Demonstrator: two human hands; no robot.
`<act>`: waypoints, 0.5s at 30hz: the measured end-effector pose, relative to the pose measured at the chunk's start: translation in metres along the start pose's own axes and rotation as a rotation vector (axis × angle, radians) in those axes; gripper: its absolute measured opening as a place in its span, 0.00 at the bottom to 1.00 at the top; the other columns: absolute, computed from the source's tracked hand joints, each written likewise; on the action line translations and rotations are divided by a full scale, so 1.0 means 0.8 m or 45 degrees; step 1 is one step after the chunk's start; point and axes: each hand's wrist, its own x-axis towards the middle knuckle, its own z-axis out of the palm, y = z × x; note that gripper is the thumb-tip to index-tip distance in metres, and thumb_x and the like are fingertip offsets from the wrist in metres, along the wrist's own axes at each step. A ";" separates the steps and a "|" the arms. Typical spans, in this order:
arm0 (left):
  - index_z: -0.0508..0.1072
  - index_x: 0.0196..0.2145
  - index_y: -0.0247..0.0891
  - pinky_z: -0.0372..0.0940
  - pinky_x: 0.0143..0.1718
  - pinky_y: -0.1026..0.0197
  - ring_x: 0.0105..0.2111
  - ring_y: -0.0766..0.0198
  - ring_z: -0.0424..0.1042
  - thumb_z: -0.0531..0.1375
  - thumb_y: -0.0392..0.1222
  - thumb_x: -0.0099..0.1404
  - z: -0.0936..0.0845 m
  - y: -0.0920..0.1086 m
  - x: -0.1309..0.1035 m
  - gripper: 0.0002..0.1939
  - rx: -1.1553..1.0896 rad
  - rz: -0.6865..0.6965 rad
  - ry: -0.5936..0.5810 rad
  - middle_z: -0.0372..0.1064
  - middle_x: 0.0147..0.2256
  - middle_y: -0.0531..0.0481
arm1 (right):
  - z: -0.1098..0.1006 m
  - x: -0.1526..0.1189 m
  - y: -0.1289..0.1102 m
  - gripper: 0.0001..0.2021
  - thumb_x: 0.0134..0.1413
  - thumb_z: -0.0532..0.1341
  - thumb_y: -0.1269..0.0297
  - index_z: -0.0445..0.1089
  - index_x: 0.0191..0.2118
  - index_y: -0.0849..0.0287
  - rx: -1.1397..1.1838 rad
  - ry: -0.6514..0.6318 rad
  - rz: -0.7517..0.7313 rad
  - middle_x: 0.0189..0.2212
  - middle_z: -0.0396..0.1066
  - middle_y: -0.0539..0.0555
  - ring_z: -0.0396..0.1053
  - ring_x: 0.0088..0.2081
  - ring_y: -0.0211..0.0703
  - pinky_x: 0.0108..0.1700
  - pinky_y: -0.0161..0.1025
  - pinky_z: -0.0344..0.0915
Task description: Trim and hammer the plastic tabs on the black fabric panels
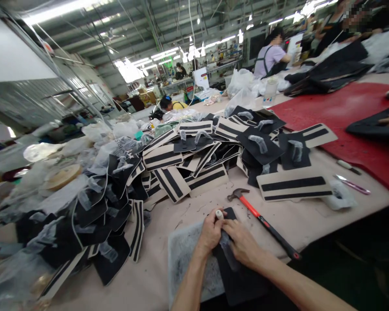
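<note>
Head camera: at six o'clock a black panel (232,285) overlapped a pale board (178,259). The right hand (246,245) bent its fingers over it, hold unclear; the left hand (210,233) closed around a white-ended object (219,214). Slack grip risked it slipping, scuffing the panel. Beyond lay a hammer (258,214), two o'clock; striped panels (210,179), eleven.

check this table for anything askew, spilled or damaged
The striped panels are heaped askew, overlapping at many angles, and small dark scraps litter the table, some near the hammer. It looks untidy rather than wrong; I see no spill or clear damage.
</note>
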 end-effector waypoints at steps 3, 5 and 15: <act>0.75 0.43 0.37 0.70 0.48 0.55 0.41 0.56 0.77 0.57 0.37 0.62 0.005 -0.014 -0.001 0.12 0.034 0.024 0.069 0.78 0.40 0.45 | 0.021 0.008 0.005 0.18 0.62 0.51 0.74 0.68 0.55 0.58 -0.015 0.069 0.018 0.49 0.70 0.58 0.63 0.45 0.49 0.48 0.46 0.62; 0.76 0.39 0.37 0.72 0.43 0.57 0.38 0.57 0.78 0.59 0.39 0.60 0.014 -0.018 -0.002 0.09 0.073 0.062 0.197 0.79 0.37 0.46 | 0.025 0.010 0.011 0.16 0.65 0.51 0.72 0.70 0.52 0.58 -0.034 0.114 0.054 0.46 0.72 0.57 0.63 0.43 0.48 0.47 0.44 0.61; 0.72 0.41 0.37 0.71 0.39 0.62 0.34 0.62 0.76 0.65 0.43 0.63 -0.033 0.182 0.011 0.11 -0.034 0.620 0.784 0.76 0.35 0.49 | 0.011 -0.002 0.009 0.17 0.58 0.53 0.72 0.74 0.48 0.58 0.154 0.073 0.087 0.47 0.75 0.57 0.69 0.45 0.47 0.50 0.44 0.63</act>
